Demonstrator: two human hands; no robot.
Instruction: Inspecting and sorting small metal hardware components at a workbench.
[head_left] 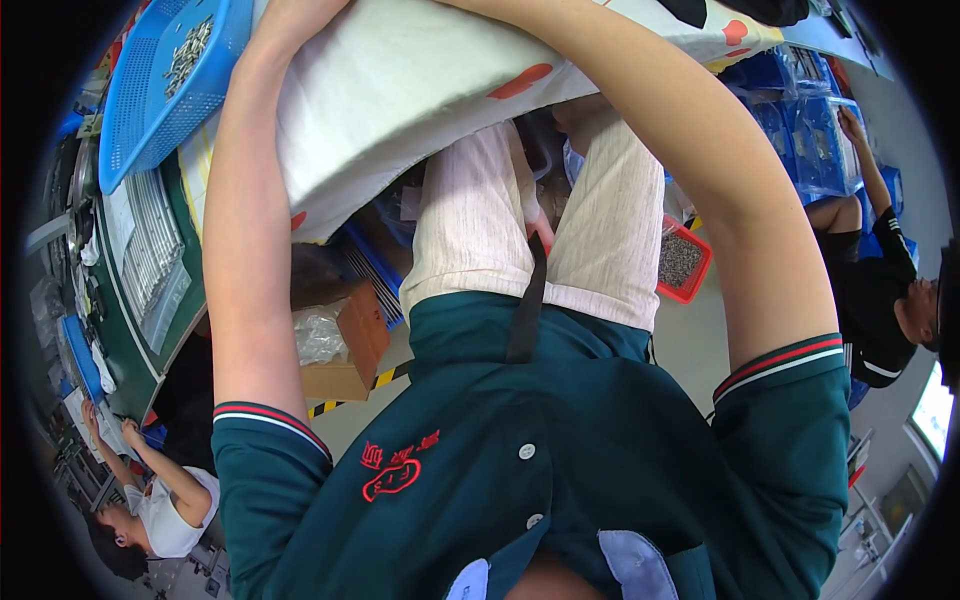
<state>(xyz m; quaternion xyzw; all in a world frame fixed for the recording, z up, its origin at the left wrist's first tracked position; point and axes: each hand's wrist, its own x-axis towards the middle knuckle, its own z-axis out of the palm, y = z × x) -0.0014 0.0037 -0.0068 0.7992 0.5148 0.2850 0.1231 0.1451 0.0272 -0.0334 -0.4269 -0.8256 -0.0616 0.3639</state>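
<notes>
Forearms raised over white cushion (400,90); both hands out of frame, grip unknowable.

Looking straight down the wearer's own chest here: a dark green polo shirt (560,470) with red-and-white striped sleeve cuffs and pale striped shorts (530,220), and both forearms run up to the top edge, where the hands themselves are out of sight behind a big white cushion (400,90) with red patches that lies across the arms. At upper left a blue mesh basket (165,85) of small metal parts sits on a green-edged bench, and below the cushion there's an open cardboard box (345,345) on the floor beside a yellow-and-black floor stripe. A red tray (686,262) of dark small parts sits just right of the knee, blue bins (805,130) are stacked at upper right, one person in black sits at the right rim and another in white at lower left.
</notes>
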